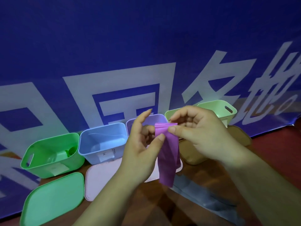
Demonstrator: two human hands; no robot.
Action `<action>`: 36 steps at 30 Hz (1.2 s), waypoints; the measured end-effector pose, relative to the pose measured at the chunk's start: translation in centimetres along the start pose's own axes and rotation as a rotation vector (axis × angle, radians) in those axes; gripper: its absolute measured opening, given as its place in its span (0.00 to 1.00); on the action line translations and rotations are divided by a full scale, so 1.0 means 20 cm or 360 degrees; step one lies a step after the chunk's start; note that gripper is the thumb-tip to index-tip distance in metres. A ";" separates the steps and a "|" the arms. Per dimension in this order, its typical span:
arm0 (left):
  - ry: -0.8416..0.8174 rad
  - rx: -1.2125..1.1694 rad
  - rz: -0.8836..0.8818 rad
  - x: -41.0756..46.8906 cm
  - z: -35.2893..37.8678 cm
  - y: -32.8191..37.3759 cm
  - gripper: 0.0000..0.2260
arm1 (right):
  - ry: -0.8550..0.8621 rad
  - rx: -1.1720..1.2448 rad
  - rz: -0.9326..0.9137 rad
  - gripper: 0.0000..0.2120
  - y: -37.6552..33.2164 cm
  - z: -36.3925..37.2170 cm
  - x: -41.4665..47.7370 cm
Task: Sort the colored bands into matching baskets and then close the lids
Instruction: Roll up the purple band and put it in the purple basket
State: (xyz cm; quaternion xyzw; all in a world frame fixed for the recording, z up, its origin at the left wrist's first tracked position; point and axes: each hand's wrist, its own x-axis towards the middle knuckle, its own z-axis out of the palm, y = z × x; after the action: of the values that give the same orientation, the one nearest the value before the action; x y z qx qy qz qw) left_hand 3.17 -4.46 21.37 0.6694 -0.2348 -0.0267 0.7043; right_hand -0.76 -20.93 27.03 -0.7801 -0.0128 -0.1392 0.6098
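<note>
Item: purple band, one, held clear of the surface and hanging limp in front of the purple basket; not yet in any basket. Left grip: thumb pinching the band's near edge just below the top, forefinger stretched upward. Right grip: thumb and forefinger pinching the top right corner. The two pinches at the top look meant to spread the band flat, so that its colour reads and it drops in tidily. Baskets, open, in a row against the banner: green basket, with something green inside, too small to name; blue basket; the purple one, largely hidden by the hands; pale green basket; far pale green basket. Lids lie flat on the surface before the row, probably left off to keep the mouths free for sorting: green lid, pink lid, grey-blue lid, tan lid. Judged stage: sorting under way, closing not begun.
</note>
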 end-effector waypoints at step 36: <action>0.0326 0.0068 -0.0155 0.01 -0.12 0.12 0.15 | -0.0438 -0.0104 -0.0213 0.13 0.07 0.02 0.19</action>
State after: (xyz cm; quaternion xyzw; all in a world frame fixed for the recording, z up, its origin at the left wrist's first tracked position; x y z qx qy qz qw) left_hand 3.63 -2.02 23.73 0.6941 -0.1293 0.0129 0.7081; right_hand 3.29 -21.38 26.55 -0.8087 -0.1437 -0.0718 0.5659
